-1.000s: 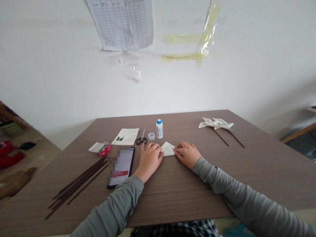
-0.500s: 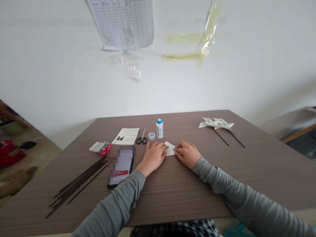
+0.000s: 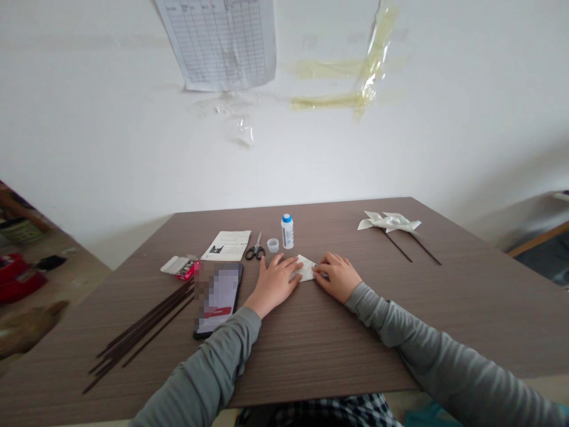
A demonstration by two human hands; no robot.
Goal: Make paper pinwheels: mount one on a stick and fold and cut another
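A small folded piece of printed white paper (image 3: pixel 305 268) lies on the table between my hands. My left hand (image 3: pixel 276 281) rests over its left side, fingers spread and fingertips on the paper. At the right corner, my right hand (image 3: pixel 338 276) has its thumb and fingers closed together on the paper's edge. Beyond the hands stand a white bottle with a blue cap (image 3: pixel 287 231) and a small translucent cup (image 3: pixel 272 245). Black-handled scissors (image 3: pixel 256 252) lie just past my left hand.
Two paper pinwheels on dark sticks (image 3: pixel 391 223) lie at the back right. On the left are a phone (image 3: pixel 221 299), several dark sticks (image 3: pixel 142 326), an opened red and white box (image 3: pixel 181 267) and printed paper sheets (image 3: pixel 227 244). A wall rises behind the brown table (image 3: pixel 338 356).
My left hand's fingers have spread a little further apart over the paper, showing slightly more of it. My right hand has shifted very slightly left.
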